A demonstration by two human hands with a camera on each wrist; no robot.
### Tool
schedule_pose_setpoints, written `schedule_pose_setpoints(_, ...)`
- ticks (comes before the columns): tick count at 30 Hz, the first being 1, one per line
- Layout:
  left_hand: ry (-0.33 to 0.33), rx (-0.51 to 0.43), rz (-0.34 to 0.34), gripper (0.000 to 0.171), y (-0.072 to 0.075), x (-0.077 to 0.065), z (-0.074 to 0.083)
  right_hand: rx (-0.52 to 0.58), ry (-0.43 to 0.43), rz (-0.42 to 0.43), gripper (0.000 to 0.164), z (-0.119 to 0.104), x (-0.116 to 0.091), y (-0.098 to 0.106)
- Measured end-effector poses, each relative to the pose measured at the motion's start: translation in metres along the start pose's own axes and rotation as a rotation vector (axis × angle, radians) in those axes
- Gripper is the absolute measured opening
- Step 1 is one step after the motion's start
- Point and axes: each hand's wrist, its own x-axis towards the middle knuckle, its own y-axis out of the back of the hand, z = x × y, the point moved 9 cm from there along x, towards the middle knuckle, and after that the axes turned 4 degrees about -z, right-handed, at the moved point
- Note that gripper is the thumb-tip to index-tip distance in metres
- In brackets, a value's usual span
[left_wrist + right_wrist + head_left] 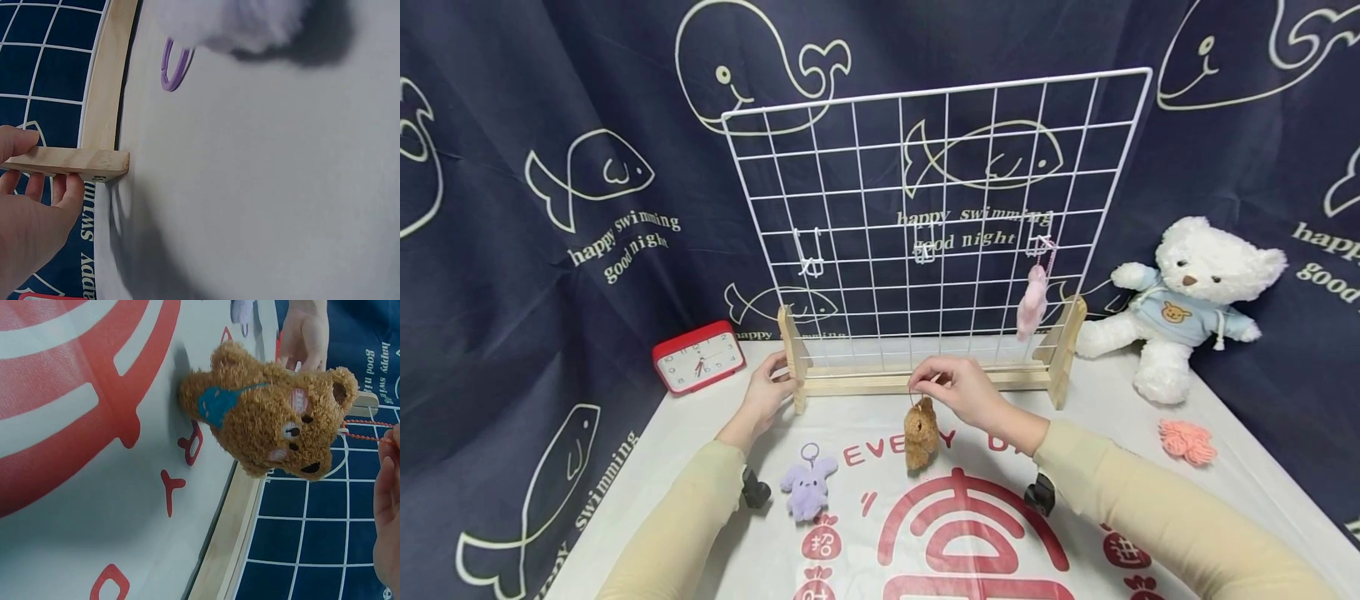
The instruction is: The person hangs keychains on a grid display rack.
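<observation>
My right hand [964,390] pinches the thin red cord [369,429] of a small brown plush bear pendant [921,435]. The bear hangs just in front of the rack's wooden base bar; the right wrist view shows its blue bib [217,406]. My left hand [767,395] grips the left wooden upright [78,161] of the white wire grid rack [900,150], thumb on one side and fingers on the other. On the table nearby lies a purple plush bunny keychain [808,490] with a purple ring [175,69].
White hooks [923,252] sit on the grid at left, middle and right. A pink plush pendant [1032,304] hangs from the right one. A red alarm clock [700,358] stands at left, a white teddy bear [1187,292] at right, with a coral knitted item [1187,442] before it.
</observation>
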Motion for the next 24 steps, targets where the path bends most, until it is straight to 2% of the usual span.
schedule_pose_setpoints(6,0.056,-0.009,-0.001,0.069,-0.001,0.004,-0.005,-0.028,0.023,0.037,0.012,0.0,0.005,0.006)
schedule_pose_setpoints(15,0.045,-0.012,0.006,0.067,0.0,0.005,-0.008,-0.045,0.044,0.063,0.009,-0.002,0.018,0.019)
schedule_pose_setpoints(24,0.043,-0.022,0.006,0.067,0.001,0.006,-0.01,-0.052,0.109,0.112,0.012,-0.016,0.03,0.035)
